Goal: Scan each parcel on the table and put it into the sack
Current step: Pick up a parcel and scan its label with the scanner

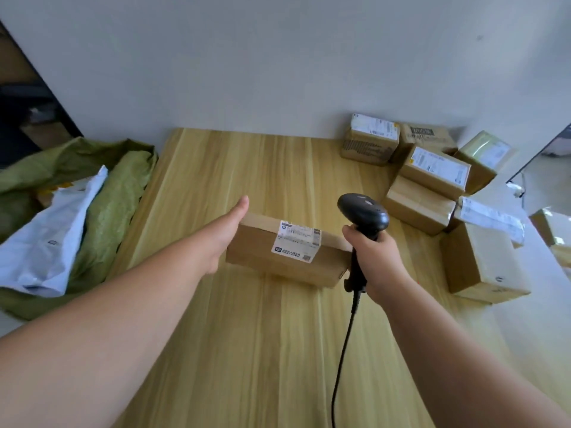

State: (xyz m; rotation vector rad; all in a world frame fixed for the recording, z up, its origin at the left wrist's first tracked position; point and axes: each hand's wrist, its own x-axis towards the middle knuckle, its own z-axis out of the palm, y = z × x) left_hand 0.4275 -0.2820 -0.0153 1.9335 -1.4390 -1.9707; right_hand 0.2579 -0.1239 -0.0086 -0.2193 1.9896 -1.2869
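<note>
Head view, entries listed near to far.

1. Two bare forearms, reaching in from the lower edge.
2. Black cable (343,350), hanging from the scanner's handle down over the table.
3. Right hand (375,261): fingers wrapped tight round the grip of the black handheld barcode scanner (364,211), whose head is lifted above the parcel's right end.
4. Left hand (227,236): palm against the left end of the brown cardboard parcel (278,257), thumb straight over its far top corner. The other fingers are hidden behind the box. I judge this a grip, since the box sits tipped towards me.
5. White shipping label (296,240), facing up on that parcel at mid-table. The print is too blurred to read.
6. Pale wood-grain table (247,350), running back to the wall.
7. Heap of taped cardboard boxes (432,171), several with labels, crowded at the far right of the table.
8. Green woven sack (117,193), slumped open just beside the table's left edge, with a white plastic mailer (46,239) lying in its mouth.
9. Plain grey-white wall (278,57), with a dark opening at far left.

Progress, as I judge it: at least one item is bagged, one parcel is at the scanning step, and the heap is left to do. I reckon most of the work lies ahead.
</note>
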